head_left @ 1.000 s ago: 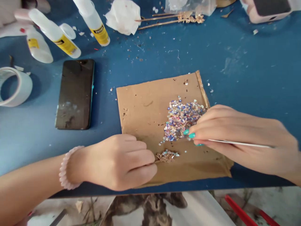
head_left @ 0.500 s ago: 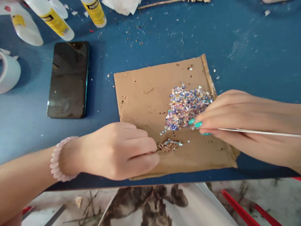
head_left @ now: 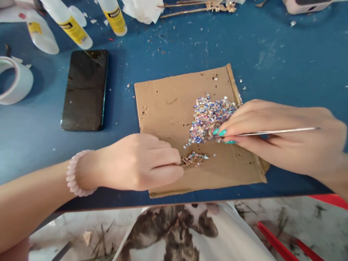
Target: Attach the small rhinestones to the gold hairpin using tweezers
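Note:
My left hand [head_left: 141, 162], closed, pinches the thin stem of a gold wire ornament [head_left: 191, 160]. Small pale gems cover the ornament's upper edge, and it lies on or just above a piece of cardboard [head_left: 163, 108]. Closed around a thin metal rod-like tool [head_left: 274, 132] is my right hand [head_left: 274, 134], with turquoise-painted nails. The tool's tip reaches into a heap of small multicoloured gems [head_left: 209, 114] on the cardboard; whether it touches a single gem I cannot make out. A few loose gems lie between heap and ornament.
A phone [head_left: 85, 90] lies left of the cardboard on the blue table [head_left: 168, 54]. Beyond it are a roll of white tape [head_left: 23, 85] and white bottles with yellow labels [head_left: 116, 20]. Gold stems [head_left: 187, 12] and crumpled white paper [head_left: 144, 10] lie at the back.
My right hand and its tool have shifted left, bringing the tip into the gem heap. My left hand keeps its hold on the ornament. The whole view has shifted slightly.

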The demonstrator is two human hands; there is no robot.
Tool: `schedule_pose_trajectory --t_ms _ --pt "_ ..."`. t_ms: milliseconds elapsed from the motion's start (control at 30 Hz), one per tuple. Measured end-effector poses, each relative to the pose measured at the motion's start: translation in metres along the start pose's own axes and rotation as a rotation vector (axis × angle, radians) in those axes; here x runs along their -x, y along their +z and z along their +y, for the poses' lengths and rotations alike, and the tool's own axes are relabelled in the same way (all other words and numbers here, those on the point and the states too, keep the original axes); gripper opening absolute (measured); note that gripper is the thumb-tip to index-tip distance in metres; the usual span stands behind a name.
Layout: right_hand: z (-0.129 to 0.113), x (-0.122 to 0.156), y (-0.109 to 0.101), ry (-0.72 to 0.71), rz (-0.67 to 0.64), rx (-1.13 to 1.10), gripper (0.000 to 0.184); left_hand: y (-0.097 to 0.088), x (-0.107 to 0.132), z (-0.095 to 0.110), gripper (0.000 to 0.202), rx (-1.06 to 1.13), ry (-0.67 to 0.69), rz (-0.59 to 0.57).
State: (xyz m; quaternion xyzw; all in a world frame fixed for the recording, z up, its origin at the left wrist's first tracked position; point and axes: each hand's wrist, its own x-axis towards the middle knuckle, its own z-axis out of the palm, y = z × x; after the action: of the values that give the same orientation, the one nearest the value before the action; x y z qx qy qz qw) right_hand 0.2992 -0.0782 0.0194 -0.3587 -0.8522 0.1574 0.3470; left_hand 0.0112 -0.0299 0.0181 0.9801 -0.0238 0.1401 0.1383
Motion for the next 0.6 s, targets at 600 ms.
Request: schedule_pose_trajectory --t_ms 600 --pt "-0.0001 -0.0023 0.0009 -0.035 -0.017 0.045 0.020 0.0011 -0.0002 -0.0005 0.030 0.000 -0.007 0.009"
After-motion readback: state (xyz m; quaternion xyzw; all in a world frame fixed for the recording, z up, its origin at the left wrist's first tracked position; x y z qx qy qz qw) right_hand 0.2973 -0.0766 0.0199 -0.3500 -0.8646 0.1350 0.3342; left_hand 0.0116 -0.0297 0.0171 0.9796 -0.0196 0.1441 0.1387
